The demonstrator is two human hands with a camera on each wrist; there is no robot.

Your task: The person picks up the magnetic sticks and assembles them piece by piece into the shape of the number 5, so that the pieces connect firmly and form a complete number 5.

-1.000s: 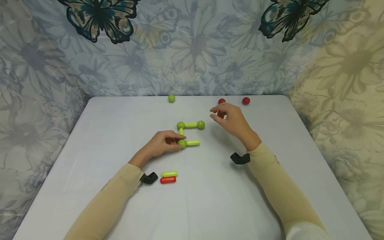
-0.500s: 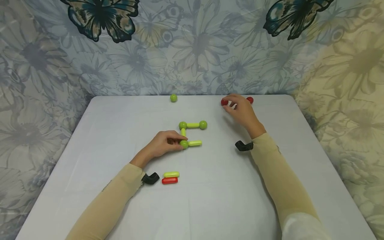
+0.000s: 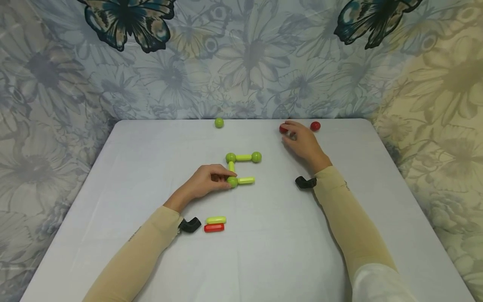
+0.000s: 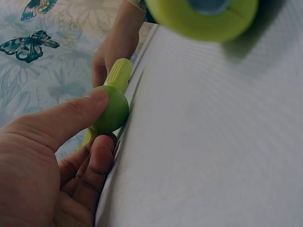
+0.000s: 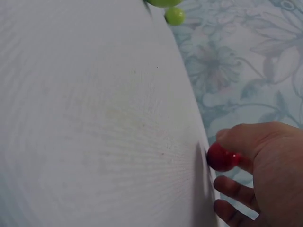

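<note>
My left hand (image 3: 206, 181) pinches a green ball (image 3: 232, 181) between thumb and fingers. This ball is the near corner of a connected piece of lime rods and balls. One rod (image 3: 247, 180) points right from it, and another leads back to a corner ball (image 3: 230, 157); from there a rod (image 3: 243, 157) runs right to an end ball (image 3: 256, 157). At the table's far edge my right hand (image 3: 303, 142) has its thumb and index finger around a red ball (image 5: 220, 157); its other fingers hang loosely bent. The index finger partly covers that ball in the head view.
Another red ball (image 3: 315, 126) lies to the right of my right hand, and a loose green ball (image 3: 219, 123) sits at the back edge. Nearer me, a lime rod (image 3: 216, 220) and a red rod (image 3: 214, 227) lie side by side. A patterned wall (image 3: 253, 75) rises behind the white table (image 3: 143, 142).
My right hand has reached back and right to the red ball at the far edge, and then drawn slightly nearer. The left hand keeps hold of the green ball in place.
</note>
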